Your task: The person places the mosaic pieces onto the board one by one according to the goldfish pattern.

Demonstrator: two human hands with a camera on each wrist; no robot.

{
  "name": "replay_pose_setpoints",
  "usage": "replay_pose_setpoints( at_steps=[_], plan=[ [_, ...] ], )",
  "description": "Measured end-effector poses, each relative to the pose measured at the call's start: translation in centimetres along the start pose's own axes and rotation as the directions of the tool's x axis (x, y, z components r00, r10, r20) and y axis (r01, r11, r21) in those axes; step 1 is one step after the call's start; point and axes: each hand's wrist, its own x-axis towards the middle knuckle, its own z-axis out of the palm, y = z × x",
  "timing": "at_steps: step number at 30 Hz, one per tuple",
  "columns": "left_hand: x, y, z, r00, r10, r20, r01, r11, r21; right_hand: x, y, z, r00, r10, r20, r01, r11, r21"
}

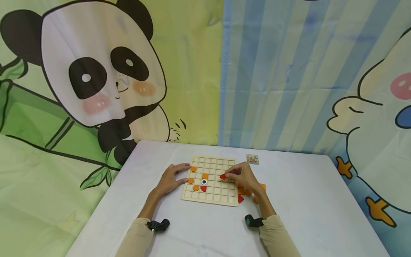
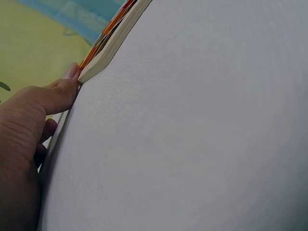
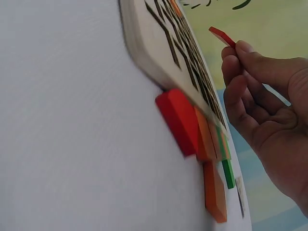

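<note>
A square wooden grid board [image 1: 221, 198] lies on the table. My left hand [image 1: 168, 180] rests at its left side, thumb and index finger spread along the edge; in the left wrist view the thumb [image 2: 65, 94] touches the board's rim. Over the board's right part, my right hand [image 1: 241, 175] pinches a small red quarter-round piece [image 3: 222, 36] between thumb and fingertips, raised off the board. On the grid are orange discs [image 1: 191, 181], an orange square [image 1: 205, 176], a black-and-white ring piece [image 1: 204, 182] and a red quarter-round piece [image 1: 203, 189].
Beside the board's right edge lie several loose orange pieces [image 3: 215, 192], a red piece [image 3: 178, 122] and a green piece [image 3: 228, 174], partly under my right hand in the head view. A small patterned card [image 1: 252, 159] lies at the back right. Printed curtains [image 1: 273, 71] hang behind the table.
</note>
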Motion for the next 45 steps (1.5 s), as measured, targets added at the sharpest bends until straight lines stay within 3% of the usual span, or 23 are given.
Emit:
replay_pose_setpoints(
  at_steps=[6,15,26,33,45],
  plan=[
    [0.0,-0.1,-0.1,1.000,-0.008,0.009,0.008,1.000,-0.010,1.2,-0.1,0.6,1.000,0.005,0.024,-0.006,0.998,0.069],
    [0.0,-0.1,-0.1,1.000,0.006,0.008,-0.005,1.000,-0.018,2.7,0.5,1.4,0.999,0.017,0.040,-0.020,0.996,0.090],
    [0.0,0.2,-0.2,0.999,-0.034,0.020,0.034,0.999,-0.020,4.1,0.0,2.1,1.000,0.004,0.018,-0.004,1.000,0.028],
    [-0.1,0.0,-0.1,0.999,-0.034,0.012,0.035,0.999,-0.015,4.7,0.1,2.5,1.000,0.006,0.019,-0.007,0.998,0.069],
    [-0.1,-0.1,-0.1,0.998,-0.060,0.030,0.061,0.998,-0.010,6.4,-0.6,3.3,0.999,-0.027,0.035,0.028,0.999,-0.022]
  ],
)
